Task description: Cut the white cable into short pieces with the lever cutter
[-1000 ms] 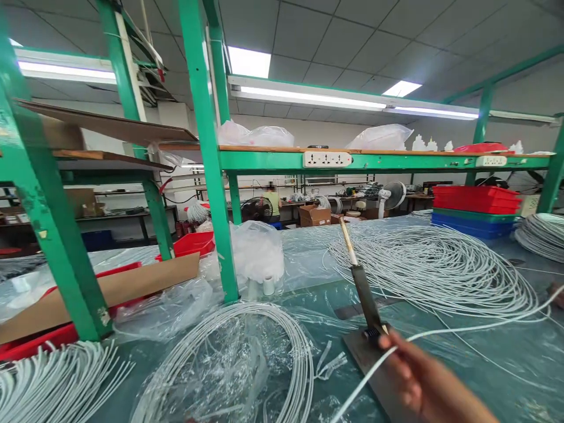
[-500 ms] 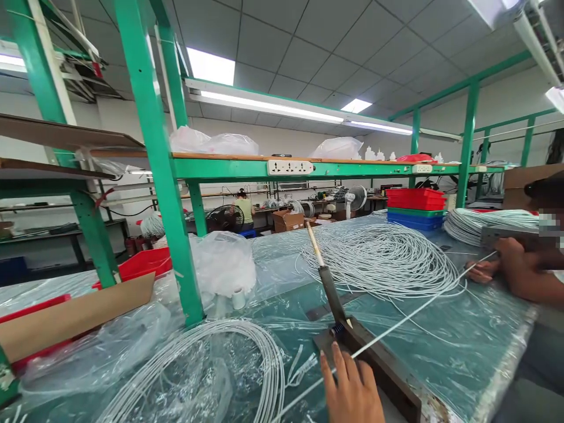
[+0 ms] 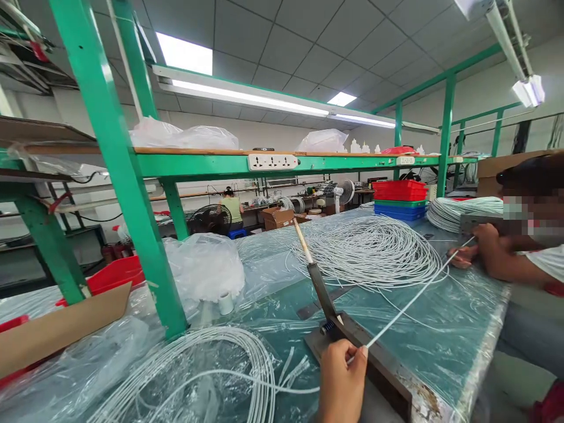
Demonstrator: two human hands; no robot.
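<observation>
My left hand (image 3: 341, 376) is closed in a pinch on a thin white cable (image 3: 408, 308), just above the near part of a dark metal lever cutter (image 3: 388, 379). From my fingertips the cable runs taut up to the right, to a co-worker's hands (image 3: 473, 247). On its other side it curves left toward a loose coil of white cable (image 3: 259, 364) on the plastic sheet. The cutter's lever (image 3: 321, 288) is raised, with a pale handle at its top. Short cut pieces of white tubing or cable (image 3: 295, 370) lie left of the cutter. My right hand is out of view.
A large tangled cable coil (image 3: 370, 249) lies mid-table. Stacked red, green and blue trays (image 3: 399, 200) stand behind it. Left are a green post (image 3: 127, 194), a clear plastic bag (image 3: 205, 264) and a cardboard flap (image 3: 66, 329). A co-worker sits right.
My left hand, earlier flat with fingers spread over the cable, has closed in a pinch and lifted it. The cable's left part now bows in a loop. The view has shifted to the right.
</observation>
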